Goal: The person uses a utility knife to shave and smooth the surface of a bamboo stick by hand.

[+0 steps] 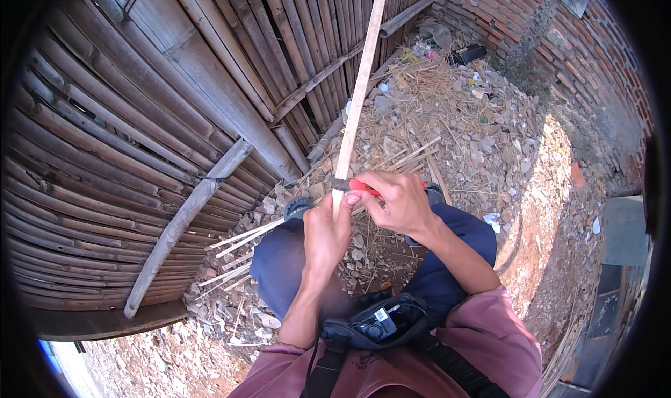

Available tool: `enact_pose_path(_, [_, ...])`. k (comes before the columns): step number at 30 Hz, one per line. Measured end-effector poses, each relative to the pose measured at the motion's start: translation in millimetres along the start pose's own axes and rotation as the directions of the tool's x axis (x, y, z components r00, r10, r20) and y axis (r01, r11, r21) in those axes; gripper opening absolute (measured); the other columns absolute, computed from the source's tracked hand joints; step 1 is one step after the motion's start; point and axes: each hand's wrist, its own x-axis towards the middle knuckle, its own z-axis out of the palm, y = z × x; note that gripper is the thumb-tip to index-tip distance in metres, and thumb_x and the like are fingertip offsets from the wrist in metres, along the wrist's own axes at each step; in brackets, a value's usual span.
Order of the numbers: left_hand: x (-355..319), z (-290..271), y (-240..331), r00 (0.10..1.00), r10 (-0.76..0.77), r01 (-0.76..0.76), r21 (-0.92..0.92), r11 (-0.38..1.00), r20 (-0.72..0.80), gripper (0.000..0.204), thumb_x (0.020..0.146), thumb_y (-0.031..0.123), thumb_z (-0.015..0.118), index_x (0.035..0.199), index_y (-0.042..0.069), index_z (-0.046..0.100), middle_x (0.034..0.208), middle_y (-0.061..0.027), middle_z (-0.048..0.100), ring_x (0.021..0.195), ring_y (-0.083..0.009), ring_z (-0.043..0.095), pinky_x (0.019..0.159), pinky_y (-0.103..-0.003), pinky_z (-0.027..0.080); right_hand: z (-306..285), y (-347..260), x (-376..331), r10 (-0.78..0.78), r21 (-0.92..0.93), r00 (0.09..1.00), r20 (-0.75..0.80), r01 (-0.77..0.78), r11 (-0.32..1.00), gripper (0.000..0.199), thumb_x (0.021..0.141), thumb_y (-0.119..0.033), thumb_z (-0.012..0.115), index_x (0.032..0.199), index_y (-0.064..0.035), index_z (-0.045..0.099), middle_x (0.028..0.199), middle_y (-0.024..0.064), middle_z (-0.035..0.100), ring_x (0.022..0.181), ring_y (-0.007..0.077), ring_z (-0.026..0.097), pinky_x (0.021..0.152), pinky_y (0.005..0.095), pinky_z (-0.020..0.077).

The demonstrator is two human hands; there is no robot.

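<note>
A long pale wooden strip point(358, 90) stands up in front of me, tilted a little to the right at its top. My left hand point(325, 233) is closed round its lower end. In my right hand point(400, 202) is a red-handled tool point(365, 187); its dark metal part lies across the strip just above my left fingers. The fingers hide most of the tool, so its exact kind cannot be made out. The thumbs of both hands are close together beside the strip.
More thin strips point(241, 240) lie by my left knee. A bamboo wall point(140, 118) with a slanting pole point(189, 230) rises on the left. Rubble and straw point(447, 118) cover the ground up to a brick wall point(482, 13). A black pouch point(377, 321) hangs at my waist.
</note>
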Motion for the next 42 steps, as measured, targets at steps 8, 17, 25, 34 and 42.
enact_pose_path(8, [0.7, 4.8, 0.6, 1.000, -0.017, 0.016, 0.069, 0.998, 0.003, 0.041, 0.108, 0.036, 0.069, 0.108, -0.005, 0.073, 0.064, -0.0175, 0.064, 0.056, -0.0166, 0.056, 0.058, -0.042, 0.047, -3.8, 0.1, 9.5, 0.079, 0.064, 0.995, -0.065, -0.075, 0.995, 0.020, 0.095, -0.018, 0.076, 0.108, -0.0027, 0.075, 0.093, 0.0160, 0.078, 0.076, 0.0356, 0.075, 0.066, 0.0417, 0.0580])
enact_pose_path(17, [5.0, 3.6, -10.6, 0.988, 0.120, -0.114, -0.072, 0.991, 0.092, 0.038, 0.107, 0.033, 0.072, 0.113, -0.004, 0.068, 0.076, -0.0177, 0.071, 0.070, -0.0244, 0.071, 0.065, -0.042, 0.053, -18.8, 20.6, 7.8, -0.049, 0.045, 0.985, 0.168, 0.042, 0.998, 0.018, 0.098, -0.027, 0.074, 0.104, -0.0112, 0.077, 0.086, 0.0127, 0.078, 0.073, 0.0344, 0.074, 0.062, 0.0449, 0.0562])
enact_pose_path(25, [5.1, 2.3, -15.8, 0.991, 0.102, -0.097, -0.053, 0.994, 0.083, 0.040, 0.108, 0.033, 0.070, 0.114, -0.006, 0.067, 0.074, -0.0194, 0.070, 0.066, -0.0259, 0.070, 0.065, -0.043, 0.053, -11.6, 16.5, 6.9, -0.065, 0.028, 0.989, 0.134, 0.062, 0.998, 0.018, 0.097, -0.026, 0.073, 0.106, -0.0105, 0.076, 0.086, 0.0133, 0.078, 0.074, 0.0345, 0.075, 0.063, 0.0457, 0.0571])
enact_pose_path(34, [4.8, 4.7, -21.7, 0.991, 0.119, -0.112, -0.100, 0.989, 0.067, 0.043, 0.112, 0.037, 0.062, 0.123, -0.005, 0.064, 0.070, -0.0153, 0.067, 0.064, -0.0229, 0.068, 0.063, -0.042, 0.052, 3.4, 6.7, 1.7, 0.011, 0.005, 0.998, 0.054, -0.011, 1.000, 0.019, 0.092, -0.017, 0.075, 0.107, -0.0056, 0.075, 0.091, 0.0149, 0.077, 0.076, 0.0368, 0.075, 0.065, 0.0443, 0.0581])
enact_pose_path(42, [3.1, 4.9, -16.8, 0.993, 0.109, -0.108, -0.033, 0.994, 0.038, 0.041, 0.113, 0.034, 0.059, 0.119, -0.006, 0.065, 0.064, -0.0171, 0.062, 0.057, -0.0276, 0.064, 0.058, -0.046, 0.049, 2.8, 1.9, 1.7, 0.052, -0.053, 0.997, 0.062, -0.048, 0.997, 0.020, 0.094, -0.020, 0.073, 0.108, -0.0054, 0.075, 0.092, 0.0164, 0.077, 0.076, 0.0378, 0.075, 0.065, 0.0456, 0.0581])
